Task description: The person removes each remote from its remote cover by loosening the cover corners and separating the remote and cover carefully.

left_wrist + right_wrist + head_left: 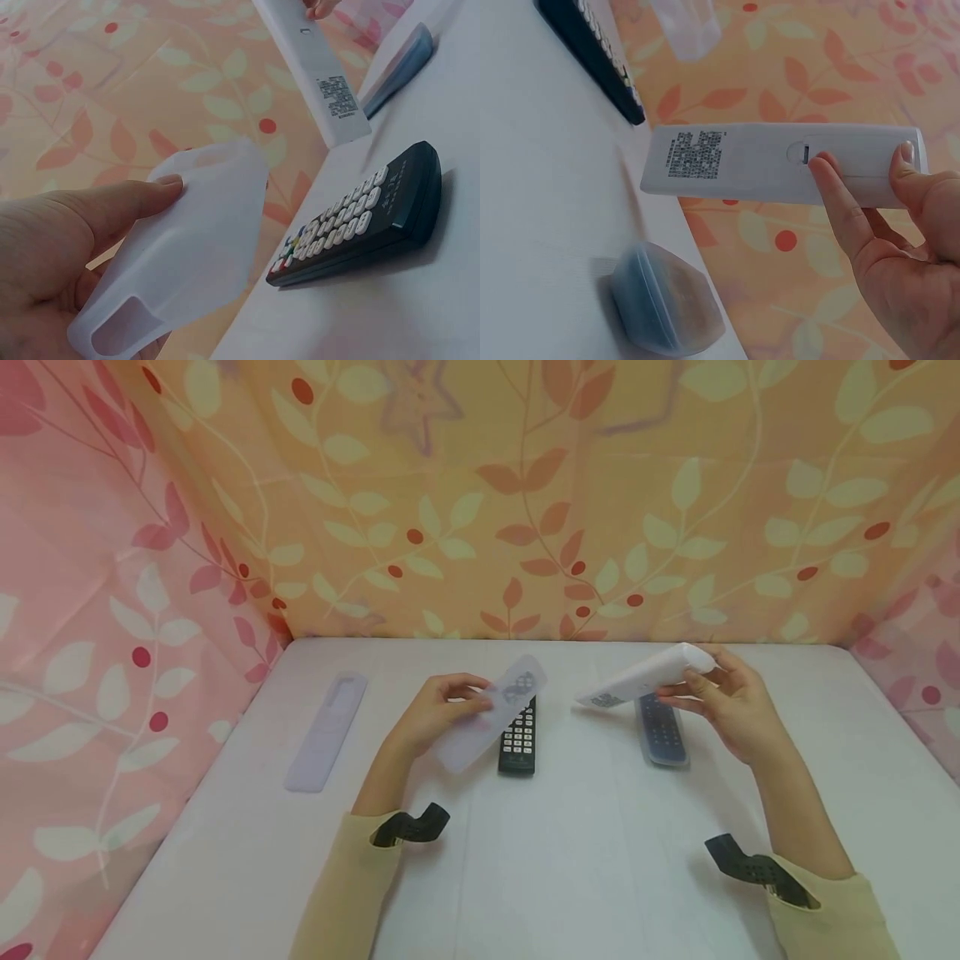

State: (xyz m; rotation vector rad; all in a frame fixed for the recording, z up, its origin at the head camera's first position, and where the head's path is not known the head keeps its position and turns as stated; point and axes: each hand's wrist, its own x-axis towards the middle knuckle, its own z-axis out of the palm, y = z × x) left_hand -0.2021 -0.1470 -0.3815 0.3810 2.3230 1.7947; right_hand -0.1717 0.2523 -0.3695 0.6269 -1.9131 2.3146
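My left hand (435,710) pinches a translucent white silicone remote cover (468,739) between thumb and fingers, above the table. In the left wrist view the cover (199,232) appears limp, with an oval opening near one end. My right hand (738,706) grips a white remote control (656,672) by one end, tilted over the table. Its back, with a battery door and a black printed label, faces the right wrist camera. A black remote control (517,743) with white buttons lies face up, its far part overlapped by the cover. Below the white remote lies a dark blue remote control (663,739) in a clear cover.
Another translucent cover (328,735) lies flat on the left of the white table (555,860). Patterned cloth (450,568) hangs behind the table and along both sides. Dark wrist mounts (411,827) poke out from both sleeves.
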